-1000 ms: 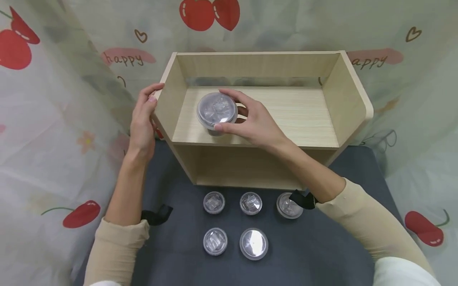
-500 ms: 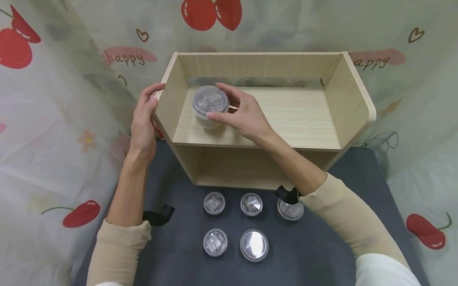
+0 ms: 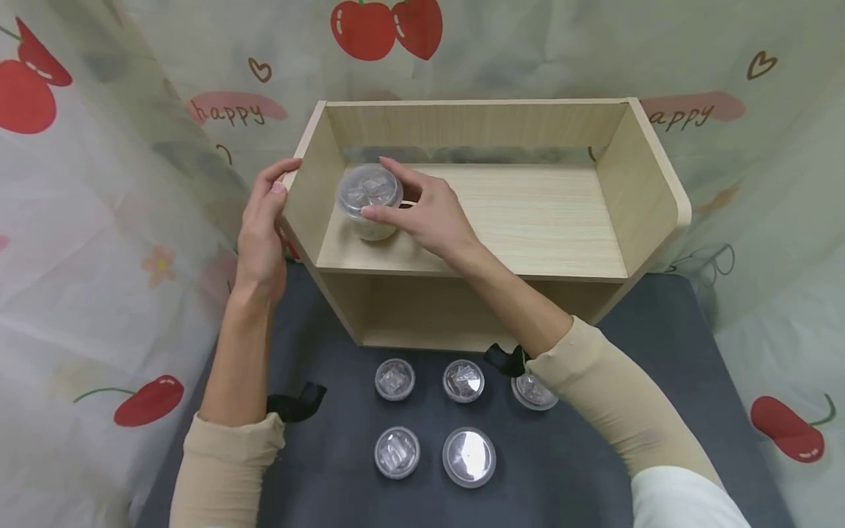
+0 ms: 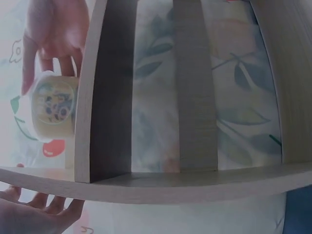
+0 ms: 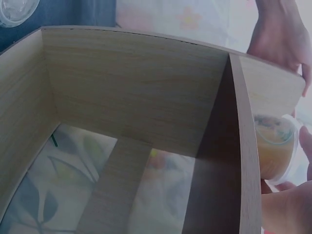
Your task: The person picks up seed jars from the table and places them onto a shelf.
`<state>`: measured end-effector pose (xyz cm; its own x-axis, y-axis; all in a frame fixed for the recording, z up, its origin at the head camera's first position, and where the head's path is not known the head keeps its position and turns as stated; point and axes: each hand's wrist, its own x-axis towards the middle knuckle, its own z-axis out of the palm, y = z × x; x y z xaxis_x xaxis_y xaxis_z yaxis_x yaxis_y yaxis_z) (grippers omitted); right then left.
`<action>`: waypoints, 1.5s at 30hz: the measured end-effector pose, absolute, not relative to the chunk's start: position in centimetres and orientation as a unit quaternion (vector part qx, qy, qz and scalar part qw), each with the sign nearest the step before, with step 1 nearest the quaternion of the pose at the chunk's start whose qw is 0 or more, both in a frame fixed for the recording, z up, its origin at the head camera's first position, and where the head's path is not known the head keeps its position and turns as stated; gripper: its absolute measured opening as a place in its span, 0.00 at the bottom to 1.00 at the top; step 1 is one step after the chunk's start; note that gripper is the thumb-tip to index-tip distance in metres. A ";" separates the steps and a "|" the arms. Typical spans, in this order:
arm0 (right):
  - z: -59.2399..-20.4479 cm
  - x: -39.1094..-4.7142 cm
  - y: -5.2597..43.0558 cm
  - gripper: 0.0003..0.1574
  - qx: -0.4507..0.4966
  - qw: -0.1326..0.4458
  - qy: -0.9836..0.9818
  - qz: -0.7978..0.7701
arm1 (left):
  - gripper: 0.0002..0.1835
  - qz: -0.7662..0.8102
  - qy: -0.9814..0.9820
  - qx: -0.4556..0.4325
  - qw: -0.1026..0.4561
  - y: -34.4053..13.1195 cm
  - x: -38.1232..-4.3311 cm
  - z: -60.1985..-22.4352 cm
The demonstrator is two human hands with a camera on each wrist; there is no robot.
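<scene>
My right hand [image 3: 429, 216] holds a lidded clear plastic cup [image 3: 370, 192] by its rim, thumb in front and fingers behind. The cup is upright at the left end of the upper board of a pale wooden shelf [image 3: 528, 220]. In the left wrist view the cup [image 4: 54, 109] shows yellowish contents and a printed label, its base close to the board. My left hand [image 3: 260, 227] grips the front edge of the shelf's left side panel [image 3: 310, 198]; some of its fingers are hidden behind the panel.
Several similar lidded cups stand in two rows on the dark table [image 3: 330, 469] before the shelf, among them a front cup [image 3: 469, 457] with a shiny lid. My right sleeve [image 3: 620, 396] partly covers the rightmost cup [image 3: 533, 392]. A printed curtain [image 3: 528, 51] surrounds the table.
My right hand has carried the cup leftward over the upper board, closer to the left side panel. The left hand has kept its place on the panel.
</scene>
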<state>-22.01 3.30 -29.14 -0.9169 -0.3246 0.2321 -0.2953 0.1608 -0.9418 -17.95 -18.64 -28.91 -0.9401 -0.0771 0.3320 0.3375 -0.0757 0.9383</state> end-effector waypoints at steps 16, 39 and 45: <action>-29.6 -22.5 2.4 0.45 -0.175 0.039 0.753 -0.633 | 0.20 -0.718 -0.669 -0.112 0.152 -18.4 -18.1 -29.1; -30.0 -22.0 3.7 0.46 -0.181 0.003 0.768 -0.614 | 0.20 -0.723 -0.665 -0.109 0.152 -18.2 -18.4 -29.1; -30.1 -21.0 5.0 0.41 -0.172 0.000 0.743 -0.646 | 0.21 -0.731 -0.655 -0.103 0.160 -18.3 -18.3 -29.4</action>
<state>-20.99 5.00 -30.12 -0.9406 -0.2567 0.2222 -0.2556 0.1047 -0.9611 -18.26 -18.31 -29.39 -0.9273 -0.0998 0.3607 0.3695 -0.0905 0.9248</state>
